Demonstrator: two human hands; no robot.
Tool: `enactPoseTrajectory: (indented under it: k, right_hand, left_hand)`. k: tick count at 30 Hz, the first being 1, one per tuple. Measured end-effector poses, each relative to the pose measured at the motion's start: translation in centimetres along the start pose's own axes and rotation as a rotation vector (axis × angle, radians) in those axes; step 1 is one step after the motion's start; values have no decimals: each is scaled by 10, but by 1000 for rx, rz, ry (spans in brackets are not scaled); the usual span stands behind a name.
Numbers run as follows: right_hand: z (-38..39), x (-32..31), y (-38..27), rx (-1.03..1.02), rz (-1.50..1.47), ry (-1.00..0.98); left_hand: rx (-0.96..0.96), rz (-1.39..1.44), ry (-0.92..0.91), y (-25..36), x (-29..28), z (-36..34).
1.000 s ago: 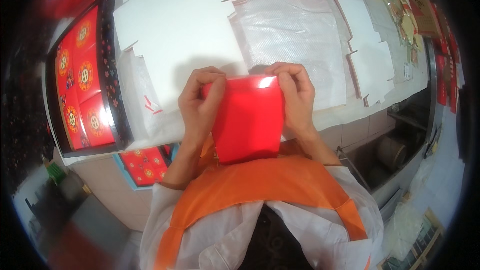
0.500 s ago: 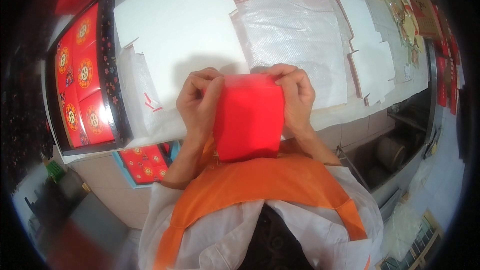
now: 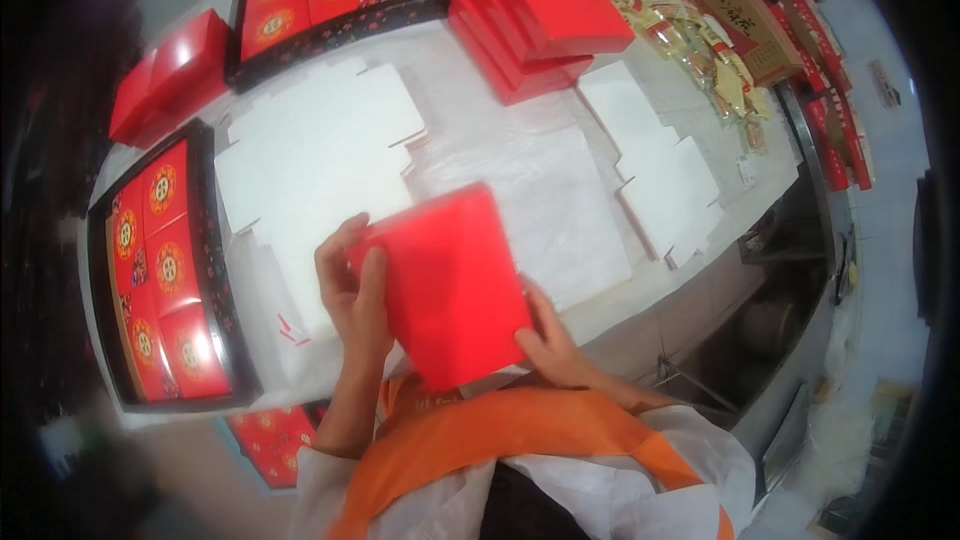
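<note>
A plain red box [image 3: 452,285] is between my two hands, close in front of my orange apron. It is turned a little, and its flat red face points up at me. My left hand [image 3: 355,285] grips the box at its left edge, thumb on top and fingers behind. Low on the right edge, my right hand [image 3: 548,335] holds it with the thumb on the near corner; its other fingers are partly hidden. Behind and left of the box lie flat white cardboard blanks [image 3: 310,155] on the covered table.
Stacked red boxes [image 3: 545,5] stand at the far middle. Dark flowered trays of patterned red boxes sit at left [image 3: 215,270] and far left [image 3: 300,40]. More white blanks [image 3: 650,155], small packets [image 3: 700,35] and a brown carton [image 3: 745,20] are to the right.
The box has come away from both hands pinching its far edge and is now held by its sides, turned. The view has shifted, showing more of the table's far side.
</note>
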State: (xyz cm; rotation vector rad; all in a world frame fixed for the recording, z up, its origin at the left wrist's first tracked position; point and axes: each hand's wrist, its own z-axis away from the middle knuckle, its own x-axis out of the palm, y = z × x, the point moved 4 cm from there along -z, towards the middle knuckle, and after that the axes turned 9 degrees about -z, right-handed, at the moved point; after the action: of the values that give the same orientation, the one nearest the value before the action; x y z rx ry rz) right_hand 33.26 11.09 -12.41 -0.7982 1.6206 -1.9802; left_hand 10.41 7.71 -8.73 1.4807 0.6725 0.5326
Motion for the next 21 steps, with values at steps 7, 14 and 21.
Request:
enactPoseTrajectory:
  k: [7, 14, 21]
  right_hand:
    - [-69, -56, -82, -250, 225, 186]
    - [-175, -157, -195, -350, 16, 335]
    - [-247, -227, -200, 25, 296, 385]
  left_hand:
    - [186, 116, -130, 55, 59, -72]
    - [183, 103, -220, 66, 108, -124]
    - [438, -260, -282, 37, 179, -137]
